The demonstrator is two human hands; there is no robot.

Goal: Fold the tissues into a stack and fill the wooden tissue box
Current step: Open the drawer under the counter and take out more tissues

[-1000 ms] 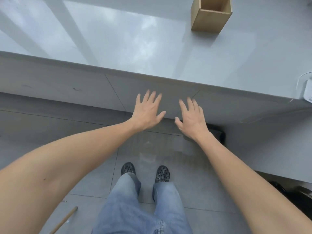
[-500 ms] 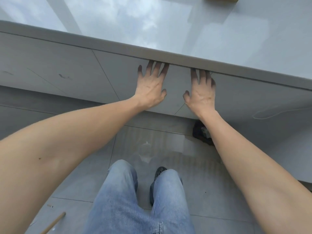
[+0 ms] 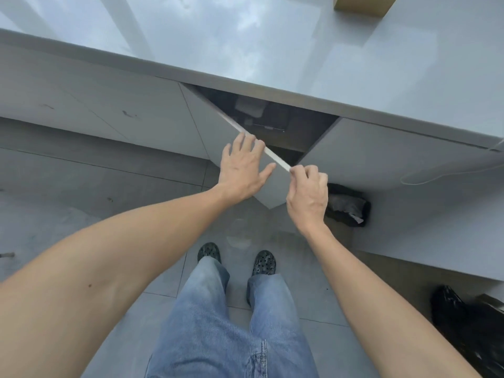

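- Under the counter (image 3: 272, 50), the cabinet door (image 3: 212, 132), shut a moment ago, now stands open, likely to look for tissues, which are not in view.
- The left hand (image 3: 241, 167) lies spread on the door; the right hand (image 3: 308, 192) pinches its corner.
- The wooden tissue box (image 3: 360, 5) sits on top of the counter.

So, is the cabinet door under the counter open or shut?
Open: the cabinet door stands angled outward, baring the dark interior; the right hand pinches its edge.

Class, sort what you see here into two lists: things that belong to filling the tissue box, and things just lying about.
Belongs to the job: wooden tissue box on the counter; cabinet door, partly open; left hand flat on it; right hand pinching its edge.

Just lying about: dark bag on the floor; white cable to the right.
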